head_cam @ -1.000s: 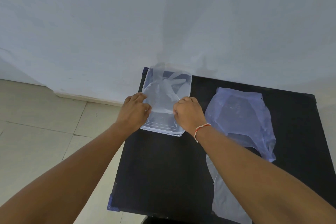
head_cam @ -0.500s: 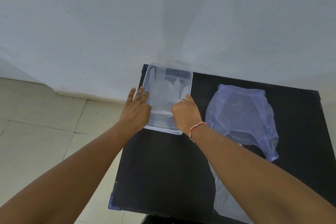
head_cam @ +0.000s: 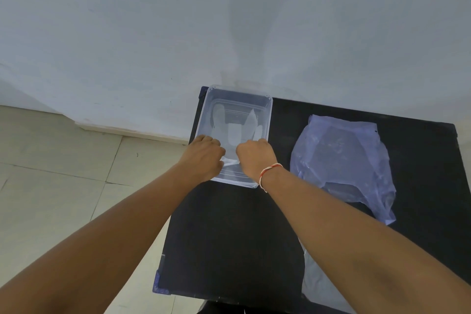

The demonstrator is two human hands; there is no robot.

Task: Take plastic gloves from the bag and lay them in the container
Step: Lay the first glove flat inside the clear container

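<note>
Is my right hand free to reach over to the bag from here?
Probably yes: the right hand is at the container, the bag lies just beside it, and nothing stands between them.

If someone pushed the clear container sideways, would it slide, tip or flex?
The container would probably slide: it looks thin, light and sits flat on the smooth black table. Tipping seems unlikely given its low, wide shape. Its thin clear walls may flex.

- Clear container (head_cam: 265, 99) at the black table's (head_cam: 229, 237) 11 o'clock corner, a plastic glove (head_cam: 237, 127) inside.
- Left hand (head_cam: 204, 155) and right hand (head_cam: 254, 158), fingers curled, at its near end.
- Bag (head_cam: 341, 155) at 3 o'clock of the container.
</note>
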